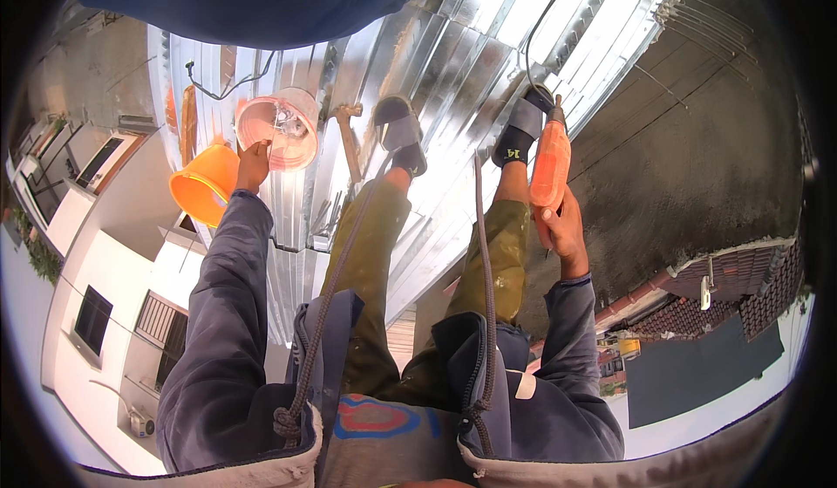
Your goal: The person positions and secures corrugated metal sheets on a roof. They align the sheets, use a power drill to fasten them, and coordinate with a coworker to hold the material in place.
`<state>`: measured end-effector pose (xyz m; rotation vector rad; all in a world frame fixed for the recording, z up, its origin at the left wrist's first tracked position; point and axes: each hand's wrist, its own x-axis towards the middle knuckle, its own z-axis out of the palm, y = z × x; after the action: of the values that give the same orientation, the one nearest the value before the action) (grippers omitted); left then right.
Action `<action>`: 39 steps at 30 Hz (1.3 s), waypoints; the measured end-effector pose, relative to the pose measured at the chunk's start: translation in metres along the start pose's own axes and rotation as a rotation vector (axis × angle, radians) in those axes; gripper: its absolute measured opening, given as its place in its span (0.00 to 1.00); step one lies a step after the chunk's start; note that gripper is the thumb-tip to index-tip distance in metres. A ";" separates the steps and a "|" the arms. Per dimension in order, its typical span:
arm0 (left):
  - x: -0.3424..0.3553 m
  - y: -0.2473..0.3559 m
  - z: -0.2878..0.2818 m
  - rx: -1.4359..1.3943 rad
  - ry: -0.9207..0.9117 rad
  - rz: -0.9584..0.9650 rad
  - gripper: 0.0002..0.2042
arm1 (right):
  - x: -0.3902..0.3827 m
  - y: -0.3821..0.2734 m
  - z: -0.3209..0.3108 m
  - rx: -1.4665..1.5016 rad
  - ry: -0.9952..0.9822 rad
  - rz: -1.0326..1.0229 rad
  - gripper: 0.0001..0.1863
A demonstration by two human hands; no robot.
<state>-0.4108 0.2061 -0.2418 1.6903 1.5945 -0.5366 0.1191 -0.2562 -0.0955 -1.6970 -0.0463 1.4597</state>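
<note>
The left hand (253, 167) is nearly closed, its fingers hooked over the near rim of a pale pink bucket (251, 122) that has shiny, silvery things inside. The right hand (565, 226) is curled around the lower end of an orange power tool (551, 165), whose narrow dark tip points away from the person, just beside the right foot; how tightly it grips, I cannot tell.

The clearest writing is a small yellow-green mark on the dark right sock (511, 151), near the ankle. The grey shirt (384, 457) carries a blue and red print across the front, partly cut off by the open jacket (218, 313). Any label on the tool is too blurred to tell.

The pink bucket stands over ribbed metal sheets (462, 78), with an orange bucket (205, 178) close by on its left. A hammer (349, 143) lies between the pink bucket and the left foot. A black cord (528, 43) runs down toward the right foot.
</note>
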 end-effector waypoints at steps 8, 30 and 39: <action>-0.096 0.188 0.005 -0.778 -0.353 -0.109 0.23 | -0.063 -0.067 0.065 0.070 0.106 -0.037 0.43; -0.182 0.595 0.181 -0.506 -0.918 -0.004 0.23 | -0.169 -0.063 0.005 0.490 0.058 -0.365 0.43; -0.196 0.613 0.209 -0.626 -1.057 -0.025 0.22 | -0.164 -0.045 0.003 0.558 0.092 -0.368 0.49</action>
<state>0.1961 -0.0522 -0.0931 0.6831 0.8437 -0.6847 0.0879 -0.3146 0.0613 -1.2170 0.0877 0.9986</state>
